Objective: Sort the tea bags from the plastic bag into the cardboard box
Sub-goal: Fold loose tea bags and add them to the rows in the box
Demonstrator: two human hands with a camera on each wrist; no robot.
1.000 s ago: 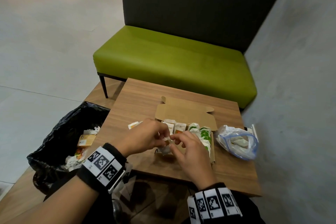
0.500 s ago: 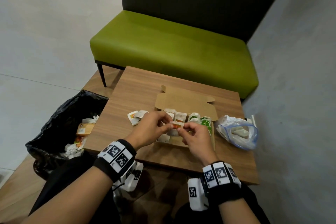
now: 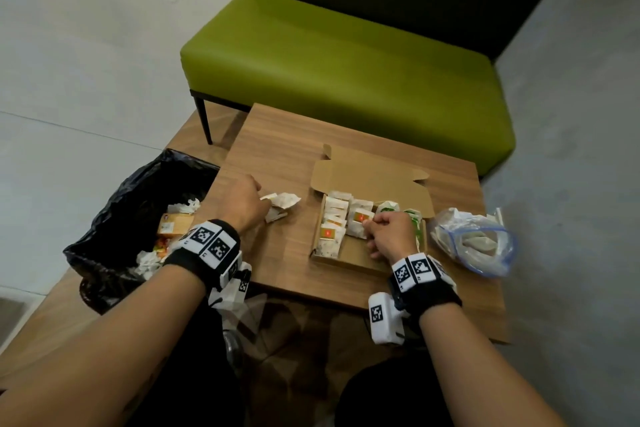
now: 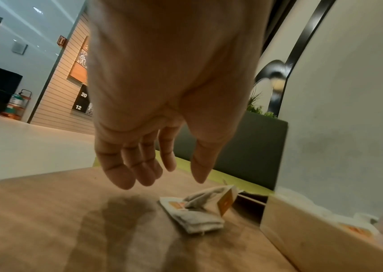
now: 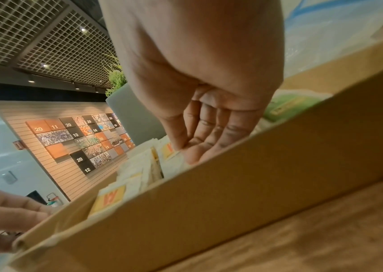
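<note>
A tea bag [image 3: 360, 222] in the box [image 3: 349, 253] is pinched by the right hand [image 3: 389, 236]; the left hand [image 4: 153, 114] is held spread above loose bags [image 4: 195, 211] left of it.

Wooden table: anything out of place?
Yes: a few crumpled white tea bags lie loose on the brown wooden table, left of the open cardboard box, under the open left hand; the rest stand filed inside.

Soft indoor light, warped wide-angle edges.
You get ceiling spotlights, a blurred shadow on the worktop [image 4: 125, 220] under your left hand [image 4: 162, 103], smeared wrist-view corners.
</note>
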